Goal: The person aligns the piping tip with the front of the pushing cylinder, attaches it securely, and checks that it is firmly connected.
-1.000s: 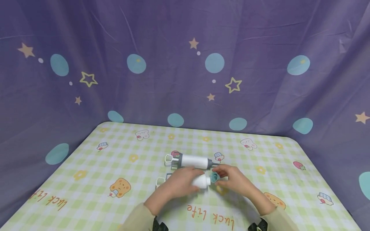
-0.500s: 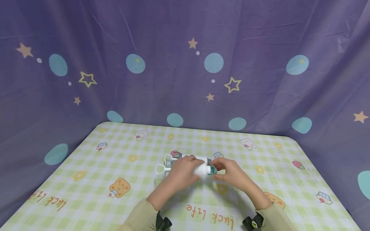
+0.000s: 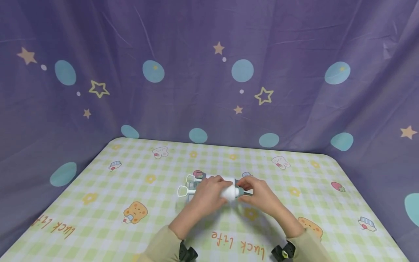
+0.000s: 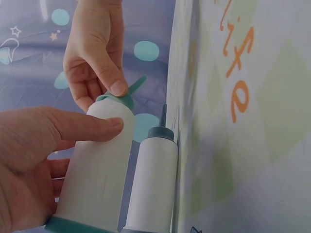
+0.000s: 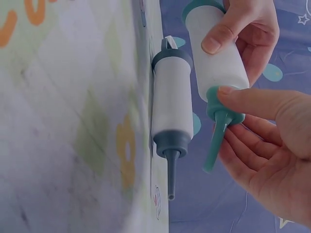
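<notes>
My left hand (image 3: 209, 194) grips the white barrel (image 4: 99, 170) of a syringe with teal fittings, its thumb along the side. A white loop handle (image 3: 182, 191) sticks out to the left in the head view. At the barrel's right end, my right hand (image 3: 262, 194) pinches a teal nozzle (image 5: 224, 116) between thumb and fingers. The nozzle's wide base meets the barrel end, and its thin tip points away from the barrel. How far it is seated I cannot tell. The syringe is held above the table.
Beside it, a second white syringe (image 5: 172, 102) with dark grey fittings lies on the table, its nozzle fitted and partly hidden by my hands in the head view. A green checked cloth (image 3: 163, 233) covers the table. A purple curtain (image 3: 203, 91) hangs behind.
My left hand has lifted the teal-fitted syringe and moved it away from me, closer to the grey one. The nozzle, earlier apart with its open base showing, now meets the barrel end.
</notes>
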`<state>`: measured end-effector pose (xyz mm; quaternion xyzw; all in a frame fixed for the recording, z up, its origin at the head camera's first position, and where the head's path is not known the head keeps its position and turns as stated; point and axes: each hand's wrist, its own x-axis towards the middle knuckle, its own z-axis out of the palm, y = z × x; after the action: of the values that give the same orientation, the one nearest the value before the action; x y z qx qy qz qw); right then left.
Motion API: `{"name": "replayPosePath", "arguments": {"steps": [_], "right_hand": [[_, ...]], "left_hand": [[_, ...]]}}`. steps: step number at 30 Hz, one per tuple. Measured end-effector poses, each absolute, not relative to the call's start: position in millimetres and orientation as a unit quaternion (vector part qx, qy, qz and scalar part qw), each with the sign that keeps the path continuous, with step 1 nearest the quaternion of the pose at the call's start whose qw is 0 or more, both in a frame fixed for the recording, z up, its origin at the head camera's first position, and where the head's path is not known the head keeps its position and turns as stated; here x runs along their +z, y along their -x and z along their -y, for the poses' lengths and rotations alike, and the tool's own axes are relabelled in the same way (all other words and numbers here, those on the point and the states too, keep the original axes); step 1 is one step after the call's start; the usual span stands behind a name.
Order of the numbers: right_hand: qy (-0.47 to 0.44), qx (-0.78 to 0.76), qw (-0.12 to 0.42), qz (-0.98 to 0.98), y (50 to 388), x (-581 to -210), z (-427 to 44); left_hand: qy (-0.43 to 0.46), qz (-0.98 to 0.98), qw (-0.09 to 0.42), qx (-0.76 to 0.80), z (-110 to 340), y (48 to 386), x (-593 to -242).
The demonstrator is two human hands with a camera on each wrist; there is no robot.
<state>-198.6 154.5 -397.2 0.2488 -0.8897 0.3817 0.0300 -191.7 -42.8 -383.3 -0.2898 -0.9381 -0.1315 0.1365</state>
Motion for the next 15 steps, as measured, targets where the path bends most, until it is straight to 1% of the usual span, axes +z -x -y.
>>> {"name": "replayPosePath", "arguments": {"steps": [8,12,15], "right_hand": [[-0.279,0.337,0.087,0.895,199.9,-398.9,-150.7],[-0.284,0.322,0.1,0.898,199.5,-399.1,-149.6],[-0.279,0.326,0.098,0.898,198.9,-399.1,-148.9]], "left_hand": [[0.29,0.94,0.121,-0.132,44.5,192.4,-380.0],[0.29,0.941,0.119,-0.13,44.6,192.1,-380.1],[0.291,0.941,0.118,-0.127,44.7,191.9,-380.3]]}}
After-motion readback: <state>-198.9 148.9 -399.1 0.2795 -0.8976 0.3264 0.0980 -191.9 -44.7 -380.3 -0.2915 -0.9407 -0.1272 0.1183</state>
